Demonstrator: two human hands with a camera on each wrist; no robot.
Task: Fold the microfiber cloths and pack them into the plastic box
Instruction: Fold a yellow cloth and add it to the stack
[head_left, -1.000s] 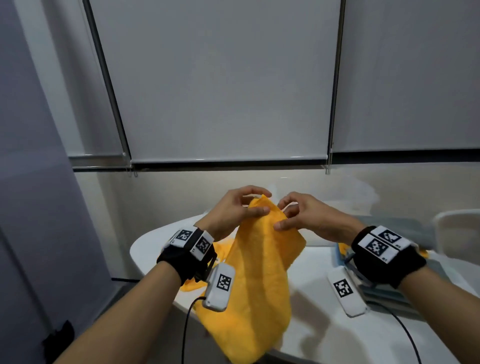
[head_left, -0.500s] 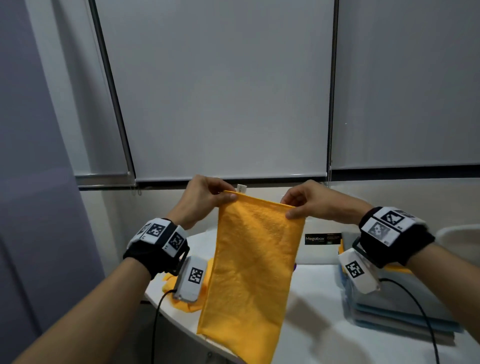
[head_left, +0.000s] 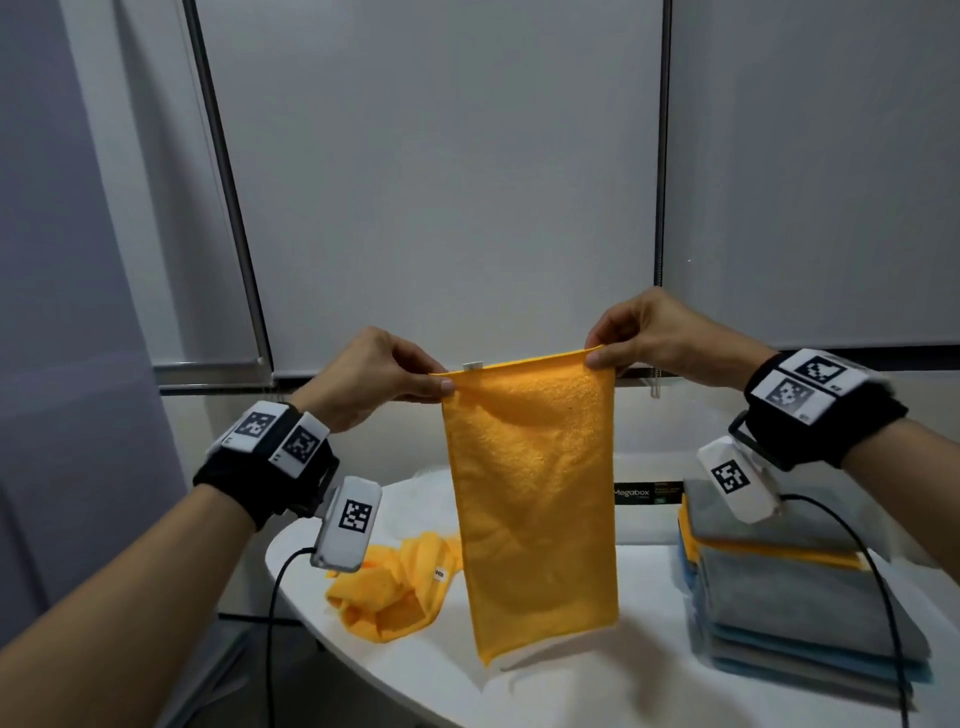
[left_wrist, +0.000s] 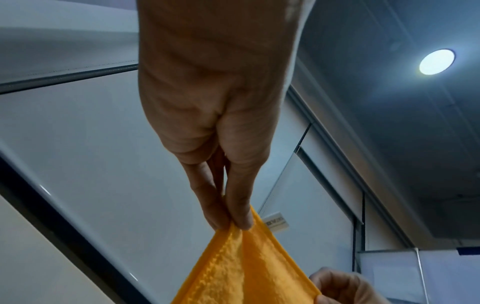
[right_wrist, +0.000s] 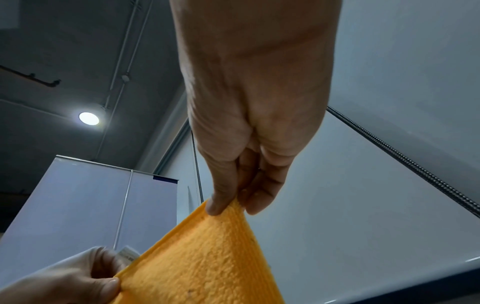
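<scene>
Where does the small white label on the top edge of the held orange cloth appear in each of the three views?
Head: the white label sticks up from the orange cloth, just right of the left hand.
Left wrist: right of the pinching fingers, label at.
Right wrist: bottom left, peeking above the left hand, at.
Shared landmark: the cloth's top edge between both hands.

1. an office-like room, not a home.
2. grey roller blinds (head_left: 441, 182) cover tall windows in dark frames.
3. a round recessed ceiling light (left_wrist: 436, 61) and exposed conduit (right_wrist: 122, 67) run overhead.
4. a white table (head_left: 597, 691) stands by a pale partition panel (head_left: 62, 312).
</scene>
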